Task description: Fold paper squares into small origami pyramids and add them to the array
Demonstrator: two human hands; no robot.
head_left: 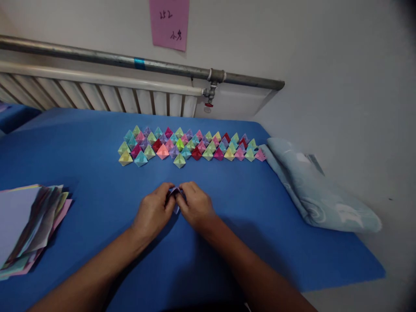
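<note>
Between my hands is a small piece of folded purple paper (176,209), its upper part peaked and partly covered by my fingers. My left hand (152,211) pinches its left side, and my right hand (196,203) pinches the right side. Both sets of fingertips nearly meet over the paper, just above the blue tabletop (107,195). Beyond my hands lie rows of folded paper pieces in many colours, the nearest being a light green one (179,160).
At the left lies a stack of coloured paper sheets (19,216). A folded pale blue blanket (325,199) rests along the right edge. Behind the table are a radiator (126,99), a metal pipe (175,68) with a red-handled valve (209,105), and a pink note (169,24) on the wall.
</note>
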